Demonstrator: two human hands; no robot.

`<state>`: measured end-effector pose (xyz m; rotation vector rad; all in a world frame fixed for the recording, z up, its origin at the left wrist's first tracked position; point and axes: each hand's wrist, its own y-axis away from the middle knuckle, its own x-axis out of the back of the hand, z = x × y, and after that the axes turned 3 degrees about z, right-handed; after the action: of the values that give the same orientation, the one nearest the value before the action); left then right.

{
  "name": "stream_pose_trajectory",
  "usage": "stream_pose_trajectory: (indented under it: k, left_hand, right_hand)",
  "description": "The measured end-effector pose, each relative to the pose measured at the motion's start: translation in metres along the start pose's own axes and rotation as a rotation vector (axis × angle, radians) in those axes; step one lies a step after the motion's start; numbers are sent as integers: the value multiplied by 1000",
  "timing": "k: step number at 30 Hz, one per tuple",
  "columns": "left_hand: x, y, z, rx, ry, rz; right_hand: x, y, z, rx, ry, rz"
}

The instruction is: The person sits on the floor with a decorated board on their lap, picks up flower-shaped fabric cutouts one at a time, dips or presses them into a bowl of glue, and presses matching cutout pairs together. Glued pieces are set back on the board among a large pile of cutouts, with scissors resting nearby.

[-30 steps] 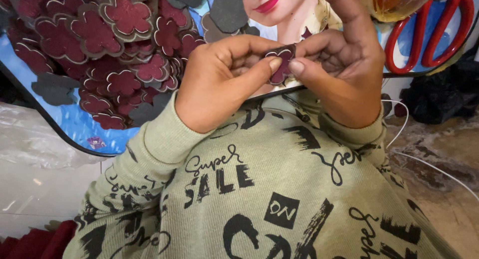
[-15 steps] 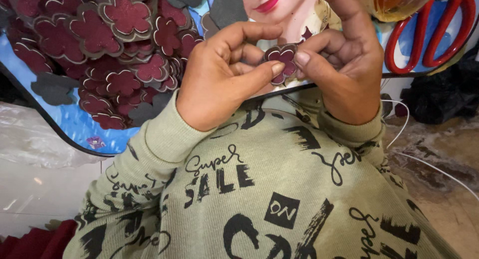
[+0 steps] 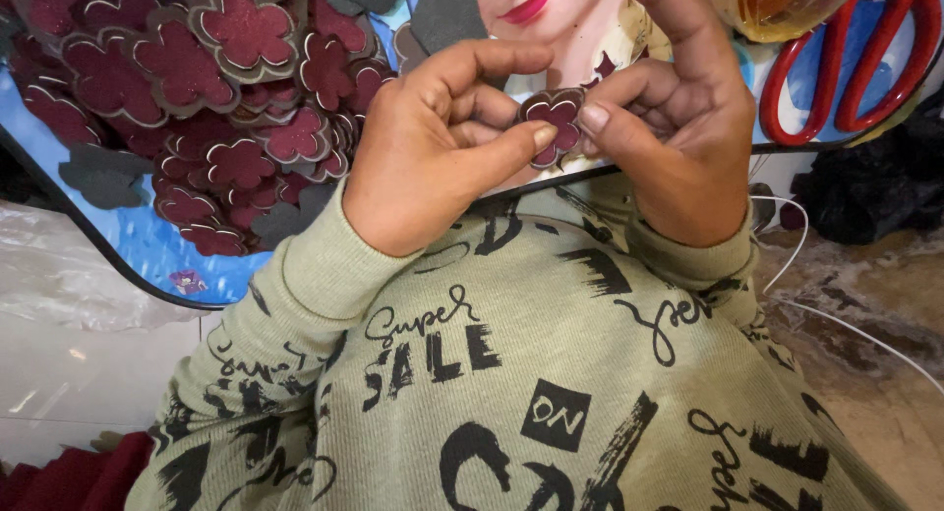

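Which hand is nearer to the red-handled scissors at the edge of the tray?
Right. The right hand is just left of the red-handled scissors, pinching the small maroon flower piece. The left hand is farther away, on the far side of that piece, next to the pile of maroon flower pieces.

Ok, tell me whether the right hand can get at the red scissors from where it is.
Probably yes. The red scissors lie on the tray just right of the right hand, with nothing between them. But its fingers pinch the small maroon flower piece together with the left hand, so it would have to let go first.
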<state>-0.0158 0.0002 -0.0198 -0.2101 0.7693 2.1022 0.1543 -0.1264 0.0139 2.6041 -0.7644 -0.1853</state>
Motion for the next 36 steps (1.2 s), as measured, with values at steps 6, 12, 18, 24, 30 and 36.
stream_pose_trajectory:
  k: [6,12,18,24,30,36]
  left_hand:
    - [1,1,0,8,75,-35]
    - [0,2,2,-1,66,-50]
    - [3,1,4,49,105,-77]
    - [1,1,3,43,141,-43]
    - [0,0,-1,-101,-6,-40]
    - [-7,-1,-5,-179,155,88]
  right_hand:
    - [-8,-2,-7,-74,-26,3]
    - [-9,-4,-8,-67,-58,-9]
    - [0,-2,7,-50,-132,-21]
    - [7,0,21,110,-188,-159]
    - [4,-2,27,24,-245,104]
    - [4,-7,19,164,-259,-84]
